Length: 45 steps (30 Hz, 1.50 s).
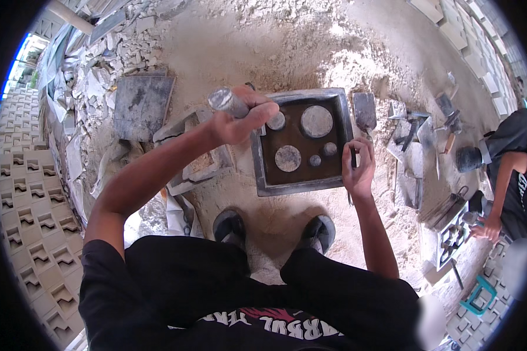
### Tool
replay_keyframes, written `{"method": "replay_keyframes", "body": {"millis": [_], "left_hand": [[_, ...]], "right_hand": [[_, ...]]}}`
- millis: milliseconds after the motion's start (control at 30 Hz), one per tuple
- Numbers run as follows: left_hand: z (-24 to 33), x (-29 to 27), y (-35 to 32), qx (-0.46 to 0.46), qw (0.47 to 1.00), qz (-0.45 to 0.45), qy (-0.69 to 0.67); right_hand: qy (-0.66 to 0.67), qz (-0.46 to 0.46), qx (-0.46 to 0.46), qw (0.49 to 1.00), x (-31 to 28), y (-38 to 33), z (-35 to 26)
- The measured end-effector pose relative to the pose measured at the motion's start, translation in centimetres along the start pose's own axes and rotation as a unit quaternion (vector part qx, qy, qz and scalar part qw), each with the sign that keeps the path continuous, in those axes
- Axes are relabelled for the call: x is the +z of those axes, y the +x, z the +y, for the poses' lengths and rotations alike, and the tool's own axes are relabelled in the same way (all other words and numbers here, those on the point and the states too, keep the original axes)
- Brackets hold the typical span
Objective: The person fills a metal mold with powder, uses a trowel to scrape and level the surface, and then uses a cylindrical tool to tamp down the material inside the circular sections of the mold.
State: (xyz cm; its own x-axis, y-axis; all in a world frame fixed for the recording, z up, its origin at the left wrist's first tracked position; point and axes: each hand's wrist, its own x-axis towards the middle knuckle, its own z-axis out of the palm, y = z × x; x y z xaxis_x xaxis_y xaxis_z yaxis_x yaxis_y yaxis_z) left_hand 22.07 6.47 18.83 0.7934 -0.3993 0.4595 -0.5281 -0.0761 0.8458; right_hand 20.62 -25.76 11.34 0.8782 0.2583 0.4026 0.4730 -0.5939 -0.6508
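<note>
A square, dark-rimmed mould (301, 191) lies on the dusty ground in front of my feet. Round grey discs of different sizes, the biggest a large disc (317, 121), stand up from its brown floor. Over the mould's left rim, my left hand (247, 116) is closed around a thick grey cylindrical handle (227, 102). The handle's upper end points up and left; its lower end is mostly hidden by the fingers. My right hand (359, 168) grips the mould's right rim, fingers curled over the edge.
Left of the mould lies a pale angular frame (204, 169), with a dark square slab (143, 100) beyond. A dark block (365, 111) and several tools lie to the right. Another person's hand (487, 228) works over a patterned mould (452, 236). Patterned blocks (38, 216) are stacked at left.
</note>
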Motion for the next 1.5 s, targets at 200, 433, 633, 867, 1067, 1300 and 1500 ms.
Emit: {"method": "replay_keyframes", "body": {"millis": [200,433,633,867,1067,1300,1500], "left_hand": [[-1.7,0.6,0.5,-0.107,0.994,0.023,0.028],[-2.6,-0.5,-0.3,-0.2,0.973,0.042,-0.104],[0.5,0.9,-0.2,-0.198,0.967,0.104,-0.126],[1.2,1.9,0.7,-0.074,0.993,-0.047,-0.077],[-1.7,2.7,-0.3,-0.127,0.988,0.055,-0.07],[-0.2,2.4,-1.5,-0.142,0.987,0.013,-0.077],[2.4,3.6,-0.9,-0.09,0.992,0.004,-0.085]], "right_hand": [[-0.004,0.014,-0.017,1.0,0.4,0.2,0.4],[0.008,0.003,0.01,1.0,0.9,0.3,-0.3],[-0.012,-0.013,0.017,1.0,0.5,0.3,0.0],[-0.025,0.005,-0.054,0.998,1.0,0.4,-0.1],[0.005,-0.006,0.005,1.0,0.6,0.0,-0.3],[-0.011,-0.001,-0.014,1.0,0.8,0.3,-0.3],[-0.011,-0.002,-0.013,1.0,0.7,-0.3,0.0]]}}
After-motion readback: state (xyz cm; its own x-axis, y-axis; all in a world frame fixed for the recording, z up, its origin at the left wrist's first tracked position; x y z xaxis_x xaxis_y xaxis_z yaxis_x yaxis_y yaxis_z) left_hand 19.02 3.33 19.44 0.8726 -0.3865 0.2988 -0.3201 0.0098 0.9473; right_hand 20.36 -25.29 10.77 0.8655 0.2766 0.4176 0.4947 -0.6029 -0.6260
